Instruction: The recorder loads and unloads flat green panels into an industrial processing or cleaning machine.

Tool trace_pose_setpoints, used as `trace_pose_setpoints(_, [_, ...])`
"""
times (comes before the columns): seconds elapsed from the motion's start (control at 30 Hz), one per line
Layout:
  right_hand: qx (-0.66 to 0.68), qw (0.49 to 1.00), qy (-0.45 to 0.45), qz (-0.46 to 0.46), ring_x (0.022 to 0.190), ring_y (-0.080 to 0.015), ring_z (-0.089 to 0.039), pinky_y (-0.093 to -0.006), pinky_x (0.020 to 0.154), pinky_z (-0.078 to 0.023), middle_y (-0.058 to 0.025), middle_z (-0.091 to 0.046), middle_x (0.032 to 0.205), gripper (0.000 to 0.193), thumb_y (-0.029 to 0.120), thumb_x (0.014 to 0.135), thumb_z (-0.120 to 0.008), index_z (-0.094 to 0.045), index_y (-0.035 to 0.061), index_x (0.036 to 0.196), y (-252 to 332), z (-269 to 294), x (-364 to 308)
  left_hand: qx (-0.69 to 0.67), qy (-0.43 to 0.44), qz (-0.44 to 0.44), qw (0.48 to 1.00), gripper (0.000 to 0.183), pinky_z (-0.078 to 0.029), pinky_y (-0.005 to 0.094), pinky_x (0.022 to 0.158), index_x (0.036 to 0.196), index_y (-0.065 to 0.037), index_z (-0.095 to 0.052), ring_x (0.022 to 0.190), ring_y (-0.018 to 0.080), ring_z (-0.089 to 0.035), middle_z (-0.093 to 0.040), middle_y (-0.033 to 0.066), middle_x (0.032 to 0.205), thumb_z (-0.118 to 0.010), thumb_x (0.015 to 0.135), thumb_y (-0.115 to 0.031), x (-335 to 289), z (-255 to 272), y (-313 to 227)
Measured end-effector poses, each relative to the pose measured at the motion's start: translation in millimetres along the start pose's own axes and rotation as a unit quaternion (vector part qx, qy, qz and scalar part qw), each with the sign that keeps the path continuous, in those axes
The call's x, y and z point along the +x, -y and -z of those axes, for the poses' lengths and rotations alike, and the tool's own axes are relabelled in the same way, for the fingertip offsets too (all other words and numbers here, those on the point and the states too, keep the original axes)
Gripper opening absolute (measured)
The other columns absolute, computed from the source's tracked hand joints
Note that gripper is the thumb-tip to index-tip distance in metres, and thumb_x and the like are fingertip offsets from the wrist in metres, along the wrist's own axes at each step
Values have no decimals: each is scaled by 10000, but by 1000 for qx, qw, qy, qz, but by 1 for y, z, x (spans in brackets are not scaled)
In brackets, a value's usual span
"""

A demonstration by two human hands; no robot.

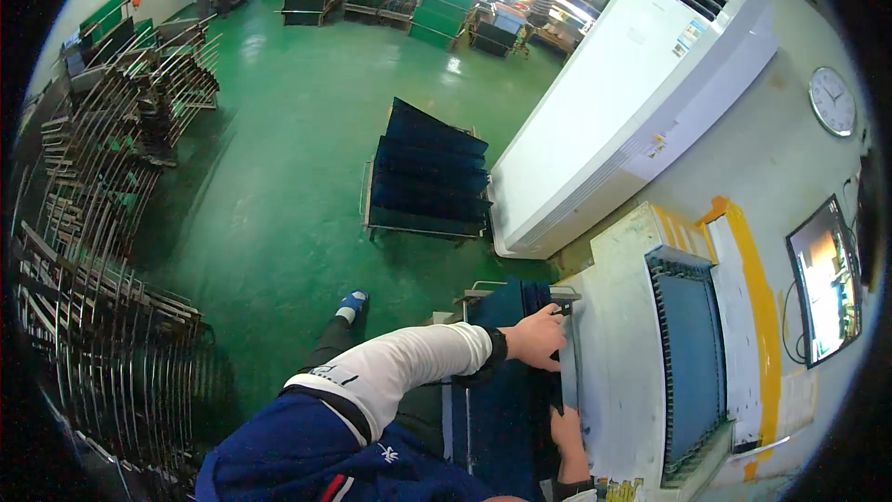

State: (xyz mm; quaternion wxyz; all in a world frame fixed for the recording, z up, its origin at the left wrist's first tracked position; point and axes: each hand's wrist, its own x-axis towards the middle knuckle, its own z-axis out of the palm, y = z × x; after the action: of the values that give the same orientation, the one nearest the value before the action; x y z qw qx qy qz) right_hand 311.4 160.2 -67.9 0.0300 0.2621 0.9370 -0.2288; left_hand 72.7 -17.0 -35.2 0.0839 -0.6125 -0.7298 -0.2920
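My left hand (536,336), in a white sleeve with a black wristband, reaches in from the left. Its fingers and thumb are closed at the edge of a dark blue panel (542,395) standing in a rack. Black covers show on its fingertips. Lower down, my right hand (569,434) grips the same edge, its fingertips partly hidden. Several dark panels stand close together in this metal rack (483,286), just left of a pale machine (609,344).
The machine has a blue opening (692,353) with dark toothed edges. Ahead, another rack of dark panels (429,177) stands on the green floor (279,177) beside a tall white air conditioner (604,112). Metal racks (111,316) crowd the left. A screen (827,284) hangs at right; people work far back.
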Motion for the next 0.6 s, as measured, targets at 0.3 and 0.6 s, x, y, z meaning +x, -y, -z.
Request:
trace_pose_setpoints(0.3, [52, 998, 44, -18, 956, -488, -673, -487, 833, -517, -298, -712, 991, 331, 255, 969, -632, -697, -51, 1078, -1, 4, 3, -4, 6, 13, 1000, 467, -363, 504, 1065, 813, -96, -765, 1022, 296, -594, -715, 81, 862, -732, 799, -562, 1, 0, -1])
trace_pose_setpoints(0.6, [22, 999, 22, 11, 886, -365, -698, -429, 803, -505, -293, -702, 938, 306, 197, 992, -589, -666, -69, 1122, -2, 0, 3, -3, 17, 20, 1000, 473, -363, 505, 1076, 835, -92, -764, 1041, 299, -602, -719, 77, 900, -741, 789, -562, 0, 0, 0])
